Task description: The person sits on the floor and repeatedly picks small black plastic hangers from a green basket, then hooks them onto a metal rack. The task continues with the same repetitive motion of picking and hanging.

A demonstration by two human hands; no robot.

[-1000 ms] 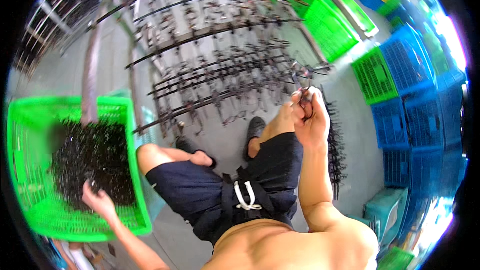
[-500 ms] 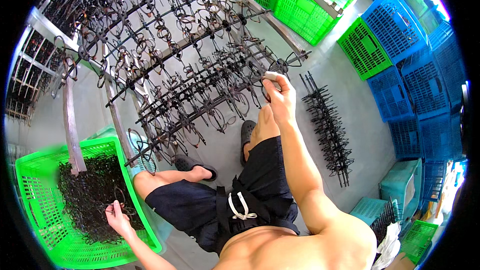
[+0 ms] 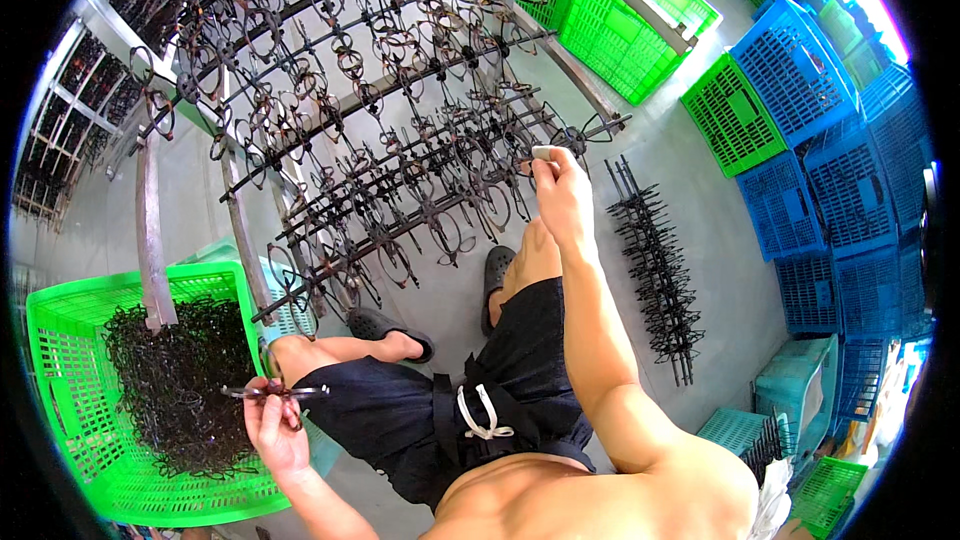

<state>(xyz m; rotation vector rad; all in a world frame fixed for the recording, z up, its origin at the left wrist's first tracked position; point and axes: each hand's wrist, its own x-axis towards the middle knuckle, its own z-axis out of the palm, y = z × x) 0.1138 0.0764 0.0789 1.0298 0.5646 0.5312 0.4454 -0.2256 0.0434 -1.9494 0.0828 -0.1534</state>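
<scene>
Since a moment ago, a pair of dark glasses frames [image 3: 272, 392] has been lifted out of the green basket [image 3: 70, 340] at the near left; it is now pinched between the fingers of the left hand [image 3: 272, 432], held level just above the basket's near right corner, where before that hand was down among the heap of frames [image 3: 175, 390] inside. The right hand [image 3: 562, 195] has been carried from the middle of the scene up to the far rods of the black rack [image 3: 400, 140], and is now closed around a small pale piece [image 3: 543, 152], whose kind cannot be told, pressed against the end of one rod. The rack is seen to be crowded with hanging frames on nearly every rod. From this it is judged that one frame has just been hung and the next has already been picked, so the loading of the rack is well along but not finished, with a good heap left in the basket. A loose black rack section [image 3: 655, 270] lies on the floor to the right of the person's legs, and blue crates [image 3: 800, 70] and further green crates [image 3: 620, 30] are stacked along the far right.
</scene>
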